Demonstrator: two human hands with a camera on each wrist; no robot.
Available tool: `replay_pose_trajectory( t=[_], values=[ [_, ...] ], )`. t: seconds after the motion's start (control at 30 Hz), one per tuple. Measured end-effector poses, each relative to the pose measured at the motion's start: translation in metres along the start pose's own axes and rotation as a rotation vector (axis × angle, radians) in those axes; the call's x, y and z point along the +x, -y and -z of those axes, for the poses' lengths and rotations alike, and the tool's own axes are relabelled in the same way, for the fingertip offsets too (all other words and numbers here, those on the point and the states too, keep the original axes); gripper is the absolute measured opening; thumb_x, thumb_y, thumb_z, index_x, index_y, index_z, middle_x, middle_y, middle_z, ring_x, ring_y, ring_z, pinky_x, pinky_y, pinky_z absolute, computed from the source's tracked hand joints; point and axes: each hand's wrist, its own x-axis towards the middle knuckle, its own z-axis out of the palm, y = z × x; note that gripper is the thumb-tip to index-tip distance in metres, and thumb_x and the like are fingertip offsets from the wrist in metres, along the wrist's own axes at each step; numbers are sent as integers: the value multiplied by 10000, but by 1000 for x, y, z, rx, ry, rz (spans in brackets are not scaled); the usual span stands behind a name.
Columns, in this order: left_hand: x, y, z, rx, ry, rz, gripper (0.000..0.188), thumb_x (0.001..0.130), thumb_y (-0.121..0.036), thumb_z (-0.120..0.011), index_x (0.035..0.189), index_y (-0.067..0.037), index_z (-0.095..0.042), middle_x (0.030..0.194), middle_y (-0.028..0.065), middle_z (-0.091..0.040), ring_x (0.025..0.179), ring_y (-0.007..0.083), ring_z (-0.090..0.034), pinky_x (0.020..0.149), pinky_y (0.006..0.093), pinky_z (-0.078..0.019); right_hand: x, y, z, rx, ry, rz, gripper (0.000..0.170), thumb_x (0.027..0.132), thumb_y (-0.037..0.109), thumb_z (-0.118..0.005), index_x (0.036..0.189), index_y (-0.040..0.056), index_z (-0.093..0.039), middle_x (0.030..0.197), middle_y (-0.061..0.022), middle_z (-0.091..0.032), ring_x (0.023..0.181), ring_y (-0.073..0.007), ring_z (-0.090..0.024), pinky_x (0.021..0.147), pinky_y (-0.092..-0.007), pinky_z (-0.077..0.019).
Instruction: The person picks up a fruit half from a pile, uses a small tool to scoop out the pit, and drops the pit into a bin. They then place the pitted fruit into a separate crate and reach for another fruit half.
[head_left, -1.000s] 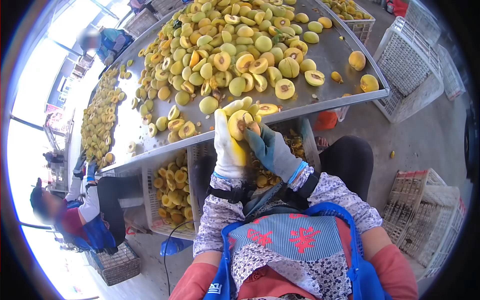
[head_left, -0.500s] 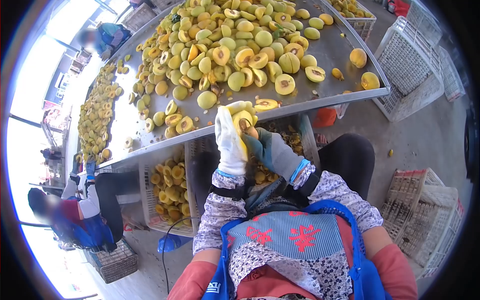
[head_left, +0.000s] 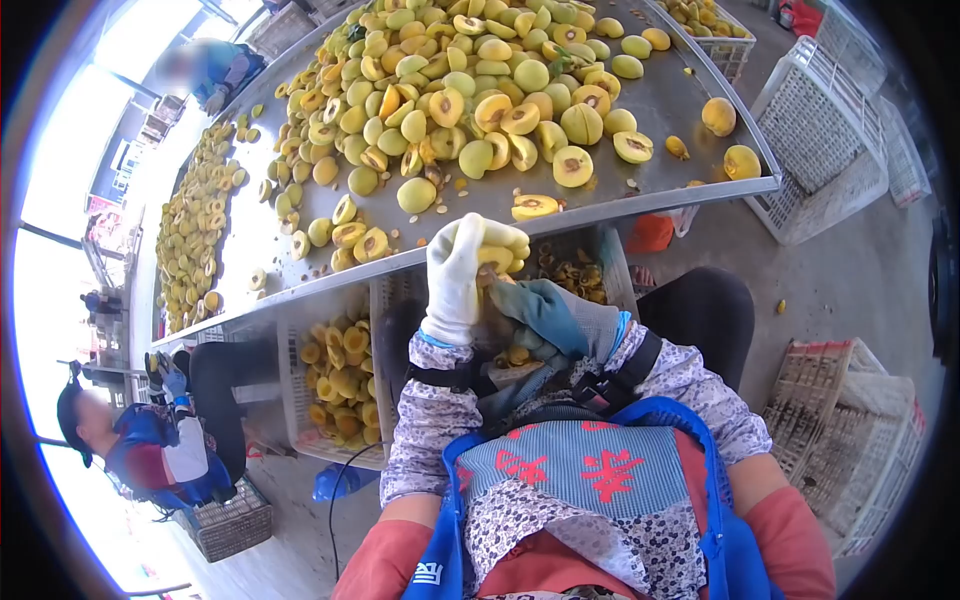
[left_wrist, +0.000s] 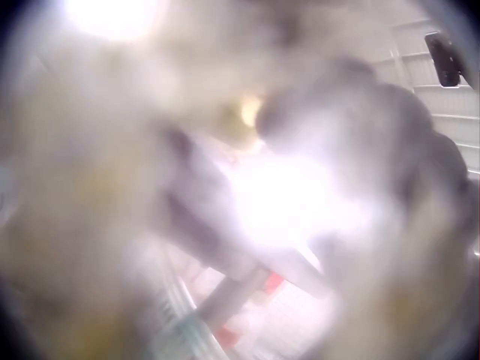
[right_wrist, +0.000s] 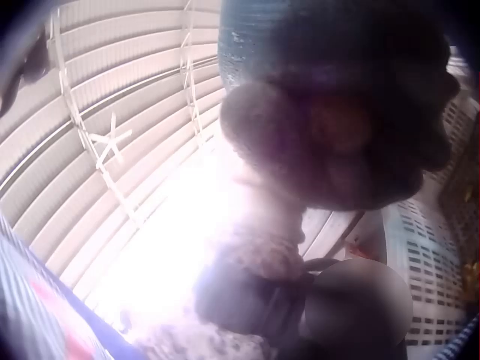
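White knit-gloved left hand (head_left: pixel 453 285) curled round yellow fruit (head_left: pixel 497 258), held before near edge of grey metal table (head_left: pixel 690 115). Grey-teal-gloved right hand (head_left: pixel 558 315) close below fruit, fingers bent; cannot tell whether pinching anything. Blue-grey striped apron (head_left: pixel 566 457) bears large red characters, not surely legible; small white mark on blue strap (head_left: pixel 452 505) unreadable. Heaped yellow-green fruits (head_left: pixel 480 85) on table.

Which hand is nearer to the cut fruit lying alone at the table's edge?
Left. In the head view, the left hand is just below the cut fruit; the right hand is farther below.
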Motion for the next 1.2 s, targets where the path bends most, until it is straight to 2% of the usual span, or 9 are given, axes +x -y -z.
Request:
replay_pose_trajectory(
  t=[0.13,0.23,0.33,0.43,0.5,0.63,0.77,0.93,1.2],
  values=[
    [5,-8,11,207,220,139,404,1011,-327,-529,840,8,-677,803,133,-706,685,190,-662,610,277,-515,0,4,6,-136,-14,-145,497,1030,514,-477,1045,42,-635,683,7,-572,551,-115,-518,487,-268,-422],
    [4,18,4,-529,244,48,373,1011,-350,-539,845,-25,-616,803,147,-678,736,246,-669,598,303,-521,10,-14,10,280,219,-289,480,1010,551,-490,915,94,-602,571,52,-465,436,-69,-364,403,-242,-304],
    [1,8,-9,-367,-8,57,340,1016,-377,-522,884,-65,-545,825,138,-624,755,290,-653,623,373,-564,15,-22,2,643,396,-177,530,984,630,-486,845,124,-559,547,70,-352,393,-38,-245,358,-216,-222],
    [-2,-1,-16,-366,-197,104,292,992,-381,-549,932,-95,-541,884,94,-616,765,270,-645,657,400,-579,10,-8,-4,397,165,-210,495,1009,575,-493,873,109,-587,553,54,-404,394,-48,-304,370,-220,-256],
    [-3,-2,-17,-469,-314,198,263,982,-383,-562,949,-122,-558,901,52,-629,804,248,-650,654,383,-578,21,-29,-5,-28,2,132,477,1018,518,-522,935,64,-642,592,29,-492,452,-63,-431,433,-220,-346],
    [1,-2,20,-595,-327,49,234,967,-368,-589,957,-135,-572,950,36,-650,826,254,-646,730,416,-568,18,-42,3,-455,-90,184,442,967,450,-612,1001,17,-692,869,-185,-709,852,-283,-697,763,-377,-526],
    [-26,-32,83,107,-678,-375,318,988,-374,-580,1063,-77,-665,1024,89,-696,818,266,-687,727,372,-565,6,-38,12,-877,-324,20,435,956,460,-587,1036,41,-676,897,-222,-706,898,-384,-689,820,-459,-532],
    [-39,-77,150,1330,-994,-109,349,898,-354,-670,994,-23,-719,1069,171,-706,877,295,-690,833,384,-524,23,-43,6,-869,-611,106,388,961,436,-587,1026,58,-643,889,-241,-694,869,-427,-669,786,-501,-521],
    [106,-6,107,1363,-266,-116,815,742,-421,-775,1409,-51,-489,1388,202,-546,1312,344,-498,1117,406,-384,37,-49,11,-786,-622,230,325,946,363,-646,1006,44,-623,839,-245,-683,813,-458,-654,683,-500,-519]
  ],
)
